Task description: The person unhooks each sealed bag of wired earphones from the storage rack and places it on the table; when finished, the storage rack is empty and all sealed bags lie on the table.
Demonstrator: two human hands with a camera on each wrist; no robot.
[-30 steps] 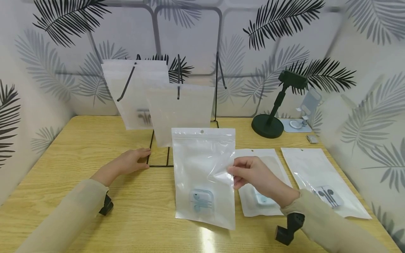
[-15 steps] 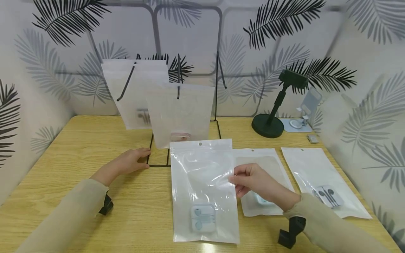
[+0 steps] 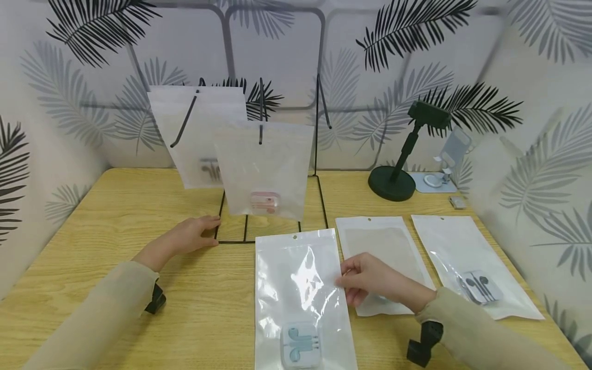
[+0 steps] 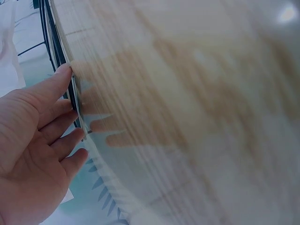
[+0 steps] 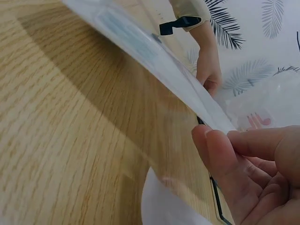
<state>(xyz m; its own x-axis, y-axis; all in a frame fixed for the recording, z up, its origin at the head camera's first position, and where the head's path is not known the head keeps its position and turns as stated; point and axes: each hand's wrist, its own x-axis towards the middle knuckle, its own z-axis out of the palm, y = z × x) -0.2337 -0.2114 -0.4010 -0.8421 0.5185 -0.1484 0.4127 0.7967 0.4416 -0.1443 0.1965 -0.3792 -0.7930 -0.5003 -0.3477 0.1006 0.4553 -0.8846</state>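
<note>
In the head view, my right hand (image 3: 370, 280) pinches the right edge of a glossy white zip bag (image 3: 277, 277) holding blue earphones (image 3: 300, 344) in a clear case. In the right wrist view the bag (image 5: 183, 86) slants above the table, gripped between thumb and fingertips of the right hand (image 5: 253, 173). My left hand (image 3: 191, 236) rests at the front left corner of the black wire rack (image 3: 233, 242). The left wrist view has its fingertips touching a dark wire (image 4: 74, 96). From the rack hang a bag with pink earphones (image 3: 265, 169) and bags with dark earphones (image 3: 196, 139).
Right of the held bag lie two more white zip bags, one partly behind my right hand (image 3: 384, 239) and one with black earphones (image 3: 476, 267). A dark green stand (image 3: 392, 183), a pale phone holder (image 3: 435, 182) and a small grey object (image 3: 457, 202) occupy the back right.
My right hand has lowered the bag and brought it nearer, tilting it flatter. The hanging bag with pink earphones has come into full view behind it. My left hand has stayed put.
</note>
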